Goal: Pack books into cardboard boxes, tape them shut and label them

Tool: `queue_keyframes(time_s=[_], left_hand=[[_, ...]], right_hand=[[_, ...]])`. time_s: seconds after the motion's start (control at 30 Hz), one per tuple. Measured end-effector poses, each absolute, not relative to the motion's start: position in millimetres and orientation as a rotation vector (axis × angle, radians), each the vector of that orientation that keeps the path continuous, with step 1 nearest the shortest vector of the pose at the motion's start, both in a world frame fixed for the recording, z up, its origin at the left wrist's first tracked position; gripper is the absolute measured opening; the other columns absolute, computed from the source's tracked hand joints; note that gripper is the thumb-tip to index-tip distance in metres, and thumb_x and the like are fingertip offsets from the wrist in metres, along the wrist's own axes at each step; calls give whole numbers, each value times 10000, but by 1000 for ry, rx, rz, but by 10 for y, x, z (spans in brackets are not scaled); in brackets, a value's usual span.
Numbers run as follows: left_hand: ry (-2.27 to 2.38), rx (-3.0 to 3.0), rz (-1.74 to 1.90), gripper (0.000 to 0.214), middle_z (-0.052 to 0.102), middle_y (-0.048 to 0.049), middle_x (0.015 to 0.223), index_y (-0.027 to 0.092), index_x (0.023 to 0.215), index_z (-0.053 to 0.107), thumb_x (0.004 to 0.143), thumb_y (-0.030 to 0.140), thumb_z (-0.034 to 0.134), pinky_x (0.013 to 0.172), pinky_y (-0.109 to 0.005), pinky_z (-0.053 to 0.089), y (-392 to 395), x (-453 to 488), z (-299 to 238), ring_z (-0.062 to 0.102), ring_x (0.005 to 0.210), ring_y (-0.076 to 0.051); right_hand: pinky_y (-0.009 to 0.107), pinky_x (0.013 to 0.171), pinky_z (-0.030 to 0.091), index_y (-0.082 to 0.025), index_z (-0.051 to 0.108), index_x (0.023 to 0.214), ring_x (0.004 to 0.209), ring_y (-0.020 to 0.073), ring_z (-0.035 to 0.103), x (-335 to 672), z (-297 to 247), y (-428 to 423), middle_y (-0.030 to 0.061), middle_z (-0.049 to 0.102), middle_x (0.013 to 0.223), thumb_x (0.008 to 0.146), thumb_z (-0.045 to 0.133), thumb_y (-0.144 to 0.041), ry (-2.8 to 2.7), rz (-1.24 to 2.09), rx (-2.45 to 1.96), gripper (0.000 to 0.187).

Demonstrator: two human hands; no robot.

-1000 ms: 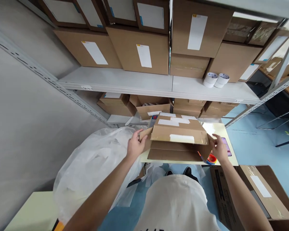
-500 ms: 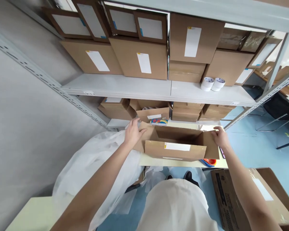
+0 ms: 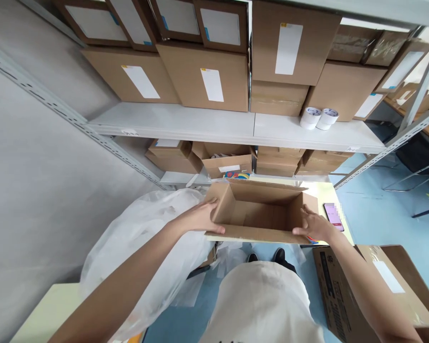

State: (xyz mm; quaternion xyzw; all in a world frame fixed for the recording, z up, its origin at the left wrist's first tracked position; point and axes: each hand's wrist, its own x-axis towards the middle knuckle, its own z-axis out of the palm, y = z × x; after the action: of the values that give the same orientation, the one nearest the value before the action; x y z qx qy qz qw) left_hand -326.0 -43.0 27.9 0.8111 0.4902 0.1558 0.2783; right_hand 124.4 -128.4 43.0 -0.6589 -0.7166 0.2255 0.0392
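An open cardboard box [image 3: 268,194] stands at the edge of the pale yellow table [image 3: 320,189], and its bare inside faces up at me. My left hand [image 3: 203,217] holds its left end, thumb at the front corner and fingers along the side flap. At the opposite end, my right hand [image 3: 315,225] grips the right side, thumb toward the front rim. A pink-screened phone [image 3: 333,216] lies on the table just right of my right hand. Part of a blue and red item [image 3: 312,240] shows beneath that hand; the box covers the rest.
Behind the table, a grey shelf [image 3: 200,125] carries several closed cartons and two tape rolls [image 3: 327,119]. A colourful packet [image 3: 236,175] lies behind the box. A big translucent plastic bag [image 3: 128,247] bulges at my left. On the floor to the right stands a large open carton [image 3: 343,286].
The box has tipped from showing its labelled front to opening upward. Both hands have moved inward and down from the outer flaps to its ends. The phone is now uncovered.
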Motion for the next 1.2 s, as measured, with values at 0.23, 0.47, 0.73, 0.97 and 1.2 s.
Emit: queue_keyframes(time_s=[0.23,0.47,0.73,0.97,1.2], left_hand=[[1361,1797,772,1282,361,-182,1559,197,1453,431,289,391,932,1153,-530,330,-945,-2909,-87,296,1439,-461],[1605,1730,685,1374,294,-187,1594,229,1561,90,467,342,913,1155,-526,336,-842,-2193,9,317,1449,-391],[1702,1695,763,1279,414,-175,1532,240,1526,216,475,361,935,1102,-509,426,-776,-1854,-95,451,1372,-381],[1730,1630,805,1202,439,-180,1511,202,1505,257,519,398,915,1120,-498,406,-885,-1845,-190,459,1371,-356],[1666,1847,835,1057,356,-209,1555,179,1500,270,647,426,843,1164,-539,325,-954,-1984,-286,357,1436,-361]], right_hand=[[496,1076,415,-231,85,1575,1424,365,382,1172,242,-1574,192,268,1602,625,826,-446,-1905,851,-2008,1223],[473,980,499,-202,124,1566,1241,334,588,1479,195,-1526,161,546,1425,727,743,-409,-1702,660,-2002,1063],[474,1050,455,-194,95,1576,1326,308,520,1777,73,-1439,163,490,1481,862,589,-516,-1720,579,-1944,926],[768,1067,186,-109,196,1549,1481,468,156,1625,46,-1543,288,199,1598,920,524,-512,-2132,17,-2002,816],[763,1075,155,-159,329,1518,1483,427,196,819,162,-1464,234,258,1599,947,504,-402,-2429,-15,-1861,644]])
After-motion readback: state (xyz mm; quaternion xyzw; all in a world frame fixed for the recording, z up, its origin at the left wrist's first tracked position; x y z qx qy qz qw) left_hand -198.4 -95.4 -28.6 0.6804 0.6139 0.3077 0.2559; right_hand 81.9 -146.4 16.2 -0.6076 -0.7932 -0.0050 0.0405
